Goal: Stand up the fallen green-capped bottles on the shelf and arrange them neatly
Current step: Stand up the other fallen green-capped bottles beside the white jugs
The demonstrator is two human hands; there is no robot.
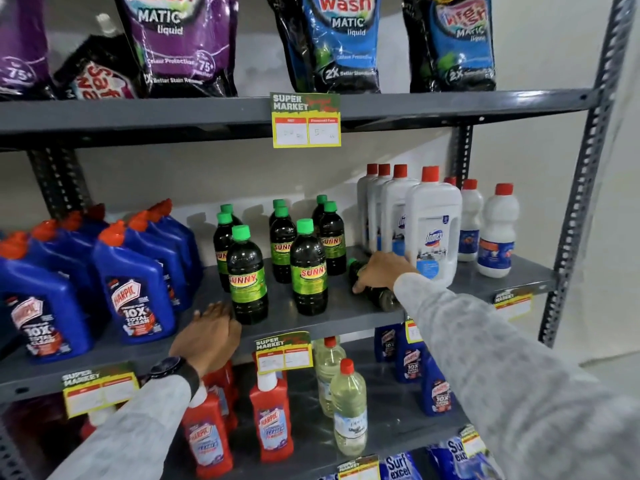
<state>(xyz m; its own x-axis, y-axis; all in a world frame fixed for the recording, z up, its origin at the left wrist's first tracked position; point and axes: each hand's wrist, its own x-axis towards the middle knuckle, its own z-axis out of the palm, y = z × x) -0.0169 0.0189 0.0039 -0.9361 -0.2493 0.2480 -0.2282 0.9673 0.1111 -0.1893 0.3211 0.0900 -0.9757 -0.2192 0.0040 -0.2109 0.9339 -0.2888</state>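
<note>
Several dark green-capped bottles stand upright on the grey middle shelf (311,322), the nearest two being one at front left (246,275) and one at front centre (309,268). One more green-capped bottle (382,296) lies on its side to their right, its cap pointing to the back left. My right hand (382,270) is closed over this fallen bottle from above. My left hand (207,337) rests flat on the shelf's front edge, fingers apart, just left of the front-left bottle, holding nothing.
Blue Harpic bottles (135,292) crowd the shelf's left part. White red-capped bottles (433,226) stand just behind and right of the fallen bottle. Detergent pouches (339,43) fill the shelf above. Red and clear bottles (348,410) sit on the shelf below.
</note>
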